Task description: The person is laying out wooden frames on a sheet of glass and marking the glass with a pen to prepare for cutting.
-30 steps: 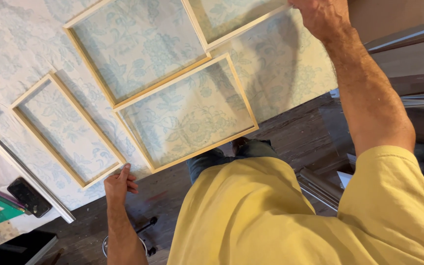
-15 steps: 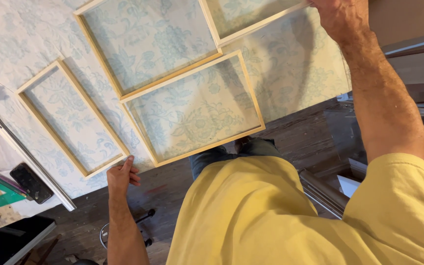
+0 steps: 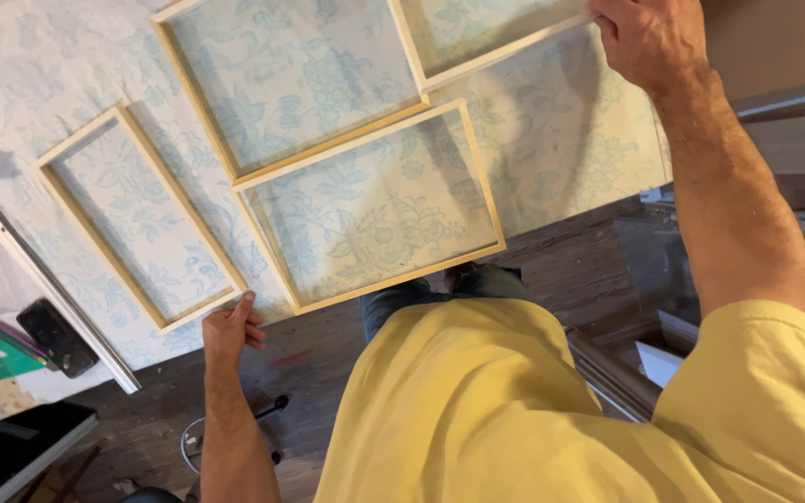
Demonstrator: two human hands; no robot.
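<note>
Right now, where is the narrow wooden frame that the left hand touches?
In the head view, the narrow wooden frame lies at the left on the floral fabric, beside the middle frame, the left hand at its lower corner.

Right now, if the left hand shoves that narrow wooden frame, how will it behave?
The narrow frame is thin open strips, so probably light and slightly flexible. Lying flat on the patterned sheet, it should slide, perhaps wrinkling it. The left hand touches one corner, so it may pivot.

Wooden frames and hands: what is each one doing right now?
Left hand: fingertips touching the corner of the narrow wooden frame.
Right hand: gripping the edge of the top right wooden frame.
Narrow wooden frame: lying flat on the floral fabric, empty inside.
Middle wooden frame: flat, untouched.
Large upper wooden frame: flat, untouched.
Phone: lying flat, screen dark.
</note>
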